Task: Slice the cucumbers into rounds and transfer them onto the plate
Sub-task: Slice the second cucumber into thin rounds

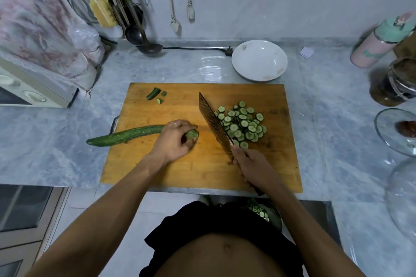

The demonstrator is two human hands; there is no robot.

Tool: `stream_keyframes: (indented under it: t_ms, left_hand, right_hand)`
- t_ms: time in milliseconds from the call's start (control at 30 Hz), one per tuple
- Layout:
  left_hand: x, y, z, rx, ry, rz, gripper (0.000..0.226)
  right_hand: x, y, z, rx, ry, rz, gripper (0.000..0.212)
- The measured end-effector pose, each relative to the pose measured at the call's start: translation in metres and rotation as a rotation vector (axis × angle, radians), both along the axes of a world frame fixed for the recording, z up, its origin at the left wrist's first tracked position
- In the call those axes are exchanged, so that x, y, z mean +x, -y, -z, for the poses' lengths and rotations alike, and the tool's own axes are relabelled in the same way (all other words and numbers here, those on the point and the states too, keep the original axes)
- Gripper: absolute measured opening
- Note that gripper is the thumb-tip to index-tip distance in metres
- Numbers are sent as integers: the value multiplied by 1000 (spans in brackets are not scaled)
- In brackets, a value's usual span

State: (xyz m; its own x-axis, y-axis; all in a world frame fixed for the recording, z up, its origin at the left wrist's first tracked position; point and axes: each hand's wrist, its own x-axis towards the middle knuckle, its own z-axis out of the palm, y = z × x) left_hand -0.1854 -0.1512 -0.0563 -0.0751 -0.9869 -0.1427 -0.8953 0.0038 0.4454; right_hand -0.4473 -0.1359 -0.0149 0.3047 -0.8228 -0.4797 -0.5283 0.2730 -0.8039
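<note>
A long green cucumber (126,136) lies across the left edge of the wooden cutting board (180,171), its tip hanging over the counter. My left hand (174,143) grips its cut end, fingers curled over it. My right hand (249,164) holds the handle of a cleaver (213,123), whose blade stands on the board between the cucumber and a pile of several cucumber rounds (243,125). A white plate (259,59) sits behind the board with no rounds in it.
Cucumber end scraps (155,94) lie at the board's far left. A covered appliance (33,51) stands left; hanging utensils and a ladle (144,45) at the back. A bottle (380,40), jar (396,83) and glass dish (398,128) stand right. More rounds (261,211) show below the counter edge.
</note>
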Motion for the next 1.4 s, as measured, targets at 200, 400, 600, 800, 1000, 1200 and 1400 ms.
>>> stream_keyframes:
  t_ms: [200,400,600,800,1000,1200,1400]
  left_hand:
    - [-53,-18,-9,-304,-118,-21,40]
    - [-88,-21,7,-184,176,60,76]
    - [-91,-19,8,-272,140,89,77]
    - [-104,-17,12,-210,187,94,64]
    - [-98,-17,10,-271,32,-21,59]
    - [-41,-22,4,-238,-37,-121,66]
    - [-3,-7,8,-77,79,-18,41]
  right_hand:
    - [-16,-9,-17,112,179,117,55]
    - [-18,-2,-27,244,329,246,54]
    - [-24,3,-30,212,338,284,54]
    - [-32,4,-29,229,333,284,55]
    - [-39,2,-20,231,285,216,56]
    - [-35,-3,-15,196,212,73,59]
    - [-19,-7,-2,233,211,-1,58]
